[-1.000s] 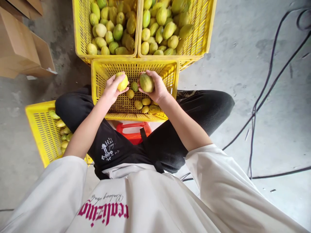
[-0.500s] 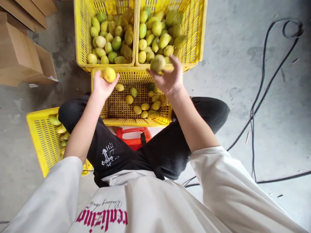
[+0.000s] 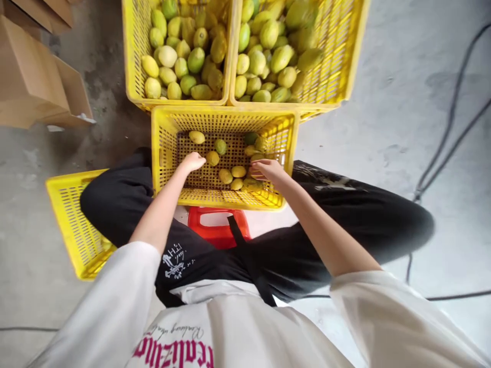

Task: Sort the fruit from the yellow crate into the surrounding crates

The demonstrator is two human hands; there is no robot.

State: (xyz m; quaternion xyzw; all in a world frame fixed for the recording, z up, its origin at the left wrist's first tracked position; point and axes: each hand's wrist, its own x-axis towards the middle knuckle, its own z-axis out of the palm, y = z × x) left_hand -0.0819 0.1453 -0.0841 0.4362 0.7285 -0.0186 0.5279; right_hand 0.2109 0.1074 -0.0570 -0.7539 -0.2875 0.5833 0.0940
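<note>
We judge this a reach into the crate [image 3: 207, 197]: our left hand [image 3: 193, 161] curls its fingers beside a yellow fruit [image 3: 213, 158]; our right hand [image 3: 268, 170] bends its own over clustered fruit [image 3: 251, 150]. We cannot tell if either holds any; lifting needs a sure grasp.

Pale daylight-like brightness covers the floor [image 3: 387, 122] on my right, nearly white beside my right sleeve [image 3: 387, 312]. Shadow darkens the ground near the cardboard box [image 3: 30, 76]; wide-angle stretch enlarges my sleeve, and edges look soft.

Black cables [image 3: 417, 196] lie on the grey floor [image 3: 383, 128].
</note>
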